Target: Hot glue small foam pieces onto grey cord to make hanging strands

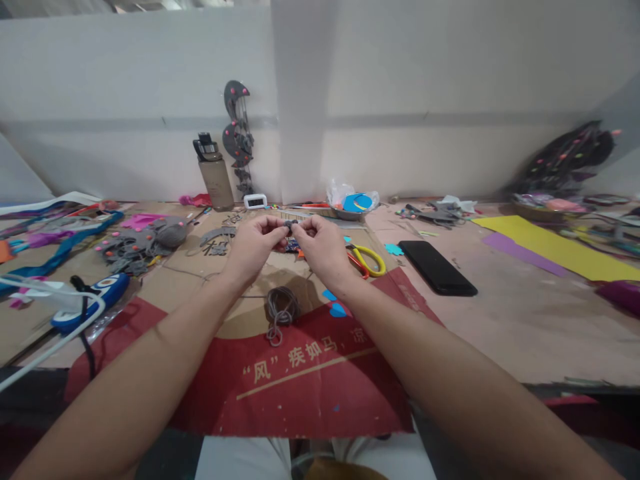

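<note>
My left hand (254, 245) and my right hand (324, 245) meet over the middle of the table. Thumbs and forefingers of both are pinched on a small dark grey piece (291, 225), too small to make out fully. Below them a coiled grey cord (282, 307) lies on the cardboard, and a strand of it runs off leftward. Scissors (373, 260) with yellow and red handles rest just right of my right hand, which partly hides them. Grey cut-out shapes (218, 241) lie beside my left hand. Small blue cut-outs (337, 310) sit under my right forearm.
A red printed cardboard sheet (310, 393) covers the front edge. Around it are a black phone (437, 268), a bottle (216, 177), a small white clock (255, 201), a bowl (354, 212), yellow sheet (555, 248), grey felt-like pieces (143, 243) and a blue glue gun-like tool (90, 303) with cables.
</note>
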The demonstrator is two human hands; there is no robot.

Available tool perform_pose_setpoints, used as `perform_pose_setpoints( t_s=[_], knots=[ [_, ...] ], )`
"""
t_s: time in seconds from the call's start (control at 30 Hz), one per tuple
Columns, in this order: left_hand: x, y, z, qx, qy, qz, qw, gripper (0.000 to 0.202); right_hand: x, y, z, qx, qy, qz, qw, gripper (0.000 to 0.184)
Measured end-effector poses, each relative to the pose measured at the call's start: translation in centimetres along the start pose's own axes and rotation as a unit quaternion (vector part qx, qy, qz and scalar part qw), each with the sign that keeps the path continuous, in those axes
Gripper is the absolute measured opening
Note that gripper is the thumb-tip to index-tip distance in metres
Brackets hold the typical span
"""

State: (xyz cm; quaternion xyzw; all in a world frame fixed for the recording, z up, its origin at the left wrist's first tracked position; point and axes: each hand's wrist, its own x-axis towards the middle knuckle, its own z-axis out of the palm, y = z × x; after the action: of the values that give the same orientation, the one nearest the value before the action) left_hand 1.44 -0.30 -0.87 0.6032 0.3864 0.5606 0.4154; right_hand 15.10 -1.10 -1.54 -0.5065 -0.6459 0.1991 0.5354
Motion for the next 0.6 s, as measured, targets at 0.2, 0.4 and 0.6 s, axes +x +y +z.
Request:
perform_pose_setpoints(
  t_s=[0.2, 0.4, 0.6],
  knots=[
    [-0.1, 0.5, 0.0, -0.042, -0.03, -0.024, 0.998, 0.012, -0.2, -0.4, -0.2, -0.012, 0.02, -0.01, 1.0, 0.019],
    [-0.2, 0.9, -0.1, -0.05, -0.061, -0.039, 0.996, 0.015, 0.0, -0.1, -0.3, 0.063, -0.031, 0.001, 0.998, 0.019],
    [-0.3, 1.3, -0.2, -0.031, -0.035, -0.051, 0.998, 0.023, 0.1, 0.0, -0.6, 0.072, -0.041, -0.014, 0.996, 0.021]
  ],
)
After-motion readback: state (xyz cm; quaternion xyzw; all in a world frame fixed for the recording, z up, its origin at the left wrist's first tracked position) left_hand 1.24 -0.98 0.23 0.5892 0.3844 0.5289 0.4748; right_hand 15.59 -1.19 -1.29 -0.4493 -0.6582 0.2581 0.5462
